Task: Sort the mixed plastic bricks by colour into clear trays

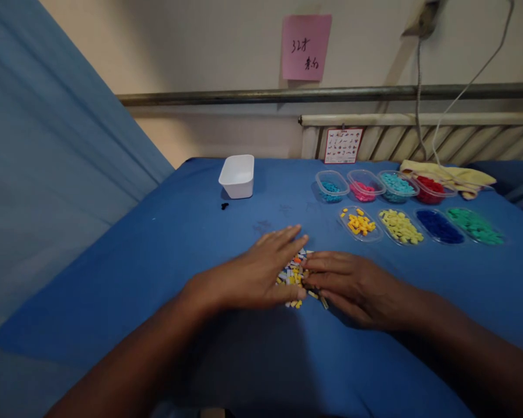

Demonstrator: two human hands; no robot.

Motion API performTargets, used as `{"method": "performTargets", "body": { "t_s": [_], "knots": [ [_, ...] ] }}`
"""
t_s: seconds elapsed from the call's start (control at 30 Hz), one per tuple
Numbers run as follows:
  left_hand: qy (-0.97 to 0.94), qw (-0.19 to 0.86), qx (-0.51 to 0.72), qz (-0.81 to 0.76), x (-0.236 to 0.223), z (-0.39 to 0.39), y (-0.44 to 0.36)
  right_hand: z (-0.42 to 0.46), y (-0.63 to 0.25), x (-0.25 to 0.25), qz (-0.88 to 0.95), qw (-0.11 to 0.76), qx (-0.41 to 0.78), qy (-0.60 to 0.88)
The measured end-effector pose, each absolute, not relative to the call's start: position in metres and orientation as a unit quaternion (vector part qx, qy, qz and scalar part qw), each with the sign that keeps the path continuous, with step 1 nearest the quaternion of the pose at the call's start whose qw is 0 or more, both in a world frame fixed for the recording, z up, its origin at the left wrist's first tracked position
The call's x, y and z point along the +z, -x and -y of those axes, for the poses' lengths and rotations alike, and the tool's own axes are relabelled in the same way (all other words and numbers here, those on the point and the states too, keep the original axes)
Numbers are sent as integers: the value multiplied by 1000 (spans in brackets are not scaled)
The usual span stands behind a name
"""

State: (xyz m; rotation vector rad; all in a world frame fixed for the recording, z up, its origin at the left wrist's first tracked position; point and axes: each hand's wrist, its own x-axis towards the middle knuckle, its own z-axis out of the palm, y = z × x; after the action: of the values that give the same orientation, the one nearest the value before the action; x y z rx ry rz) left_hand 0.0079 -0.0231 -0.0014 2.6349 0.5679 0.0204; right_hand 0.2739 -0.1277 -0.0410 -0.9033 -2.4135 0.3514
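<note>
A small heap of mixed little pieces [294, 274], yellow, white, blue and orange, lies on the blue-covered table between my hands. My left hand [265, 270] rests along the heap's left side, its fingers stretched out and the thumb at the near edge. On the right, my right hand [353, 284] reaches in with extended fingers, its fingertips touching the pieces. A few pieces lie loose by its thumb. Part of the heap is hidden under both hands.
A white tub [237, 177] stands at the back, with a small black object [225, 205] before it. Clear containers of sorted pieces stand at right, including yellow ones [361, 223] and dark blue ones [439, 226]. A yellow cloth [455, 177] lies behind. A blue curtain [70, 116] hangs left.
</note>
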Motion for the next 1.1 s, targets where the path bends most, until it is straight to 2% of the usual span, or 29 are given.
{"method": "performTargets", "body": {
  "t_s": [0.2,0.43,0.63,0.8,0.9,1.1],
  "knots": [
    [-961,176,-32,-211,-36,49,-22,142,-287,-35,896,220,184,339],
    [-977,132,-4,-167,-52,54,-59,142,-318,-26,867,262,186,381],
    [-977,139,6,-161,-47,68,-52,136,-321,-38,854,269,165,414],
    [-959,174,-16,-223,-27,57,-36,136,-301,-36,879,275,160,355],
    [-932,221,48,-284,-15,39,-42,139,-293,-33,892,237,173,343],
    [-839,302,293,-346,-26,-13,-69,144,-303,-30,872,233,207,378]
  ]
}}
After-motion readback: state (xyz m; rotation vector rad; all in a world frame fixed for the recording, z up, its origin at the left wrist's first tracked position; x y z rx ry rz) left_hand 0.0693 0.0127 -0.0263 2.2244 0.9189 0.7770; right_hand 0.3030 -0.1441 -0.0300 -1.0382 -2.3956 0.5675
